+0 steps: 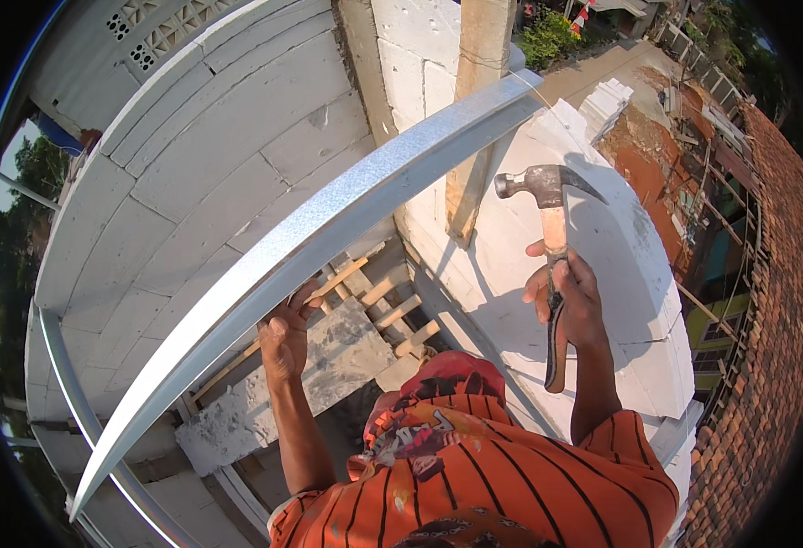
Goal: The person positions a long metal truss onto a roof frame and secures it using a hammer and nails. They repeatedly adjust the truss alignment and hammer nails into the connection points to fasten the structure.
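A claw hammer (544,185) stands nearly upright in my right hand (570,297), its head up and its claw pointing right. My right fingers close around the handle, which has a worn pale neck and a dark grip. A long shiny galvanized metal channel (328,187) slants from the lower left to the upper right, bowed by the lens. My left hand (284,336) is at its lower edge, fingers curled against the metal; part of that grip is hidden. The channel's upper right end lies near a wooden post (470,173) and the top of the white block wall (593,247).
White block walls (237,146) enclose a shaft on the left and back. Below me are wooden sticks (397,312) and a rough grey slab (328,356). A second metal piece (77,393) crosses under the channel. Beyond the right wall lies a tiled roof (766,365), lower down.
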Demonstrator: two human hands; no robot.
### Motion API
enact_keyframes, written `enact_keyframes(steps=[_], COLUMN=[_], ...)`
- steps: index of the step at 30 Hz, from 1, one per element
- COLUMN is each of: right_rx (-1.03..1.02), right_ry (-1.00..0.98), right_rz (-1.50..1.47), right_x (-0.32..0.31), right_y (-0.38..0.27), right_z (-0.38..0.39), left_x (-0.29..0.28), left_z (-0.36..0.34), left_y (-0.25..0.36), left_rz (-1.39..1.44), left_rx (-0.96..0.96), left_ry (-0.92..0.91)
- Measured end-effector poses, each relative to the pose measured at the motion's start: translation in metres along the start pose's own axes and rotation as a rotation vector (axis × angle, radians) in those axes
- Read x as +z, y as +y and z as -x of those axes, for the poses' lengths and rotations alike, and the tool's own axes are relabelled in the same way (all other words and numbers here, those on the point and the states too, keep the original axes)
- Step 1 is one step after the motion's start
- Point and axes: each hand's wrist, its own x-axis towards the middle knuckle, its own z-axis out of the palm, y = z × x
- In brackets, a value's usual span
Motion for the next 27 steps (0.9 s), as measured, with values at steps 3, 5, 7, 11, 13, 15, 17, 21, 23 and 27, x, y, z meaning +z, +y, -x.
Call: enact_keyframes(steps=[3, 5, 7, 11, 13, 15, 17, 21, 23, 27], right_rx=[-0.155, -0.145, -0.121, -0.047, -0.032, -0.014, 0.023, 0.073, 0.054, -0.011], right_ry=[0.157, 0.332, 0.353, 0.371, 0.340, 0.299, 0.195, 0.132, 0.110, 0.062], right_rz=[0.093, 0.291, 0.414, 0.714, 0.867, 0.975, 1.065, 1.216, 1.273, 1.378], right_x=[-0.022, -0.031, -0.057, -0.097, -0.115, -0.124, -0.121, -0.113, -0.113, -0.123], right_y=[-0.060, -0.095, -0.119, -0.141, -0.132, -0.127, -0.127, -0.125, -0.122, -0.117], right_z=[-0.013, -0.031, -0.054, -0.102, -0.132, -0.153, -0.167, -0.179, -0.182, -0.189], left_x=[0.007, 0.004, 0.020, 0.018, 0.025, 0.030, 0.030, 0.014, 0.014, 0.024], left_z=[-0.017, -0.025, -0.036, -0.047, -0.055, -0.058, -0.056, -0.055, -0.055, -0.053], left_y=[-0.016, -0.035, -0.038, -0.062, -0.061, -0.057, -0.056, -0.072, -0.076, -0.080], left_rz=[-0.015, -0.018, -0.023, 0.035, 0.027, 0.100, 0.161, 0.304, 0.273, 0.208], left_rx=[0.067, 0.150, 0.162, 0.153, 0.177, 0.163, 0.153, 0.219, 0.287, 0.331], left_ry=[-0.085, -0.104, -0.075, 0.007, -0.006, -0.058, -0.047, -0.051, -0.082, 0.031])
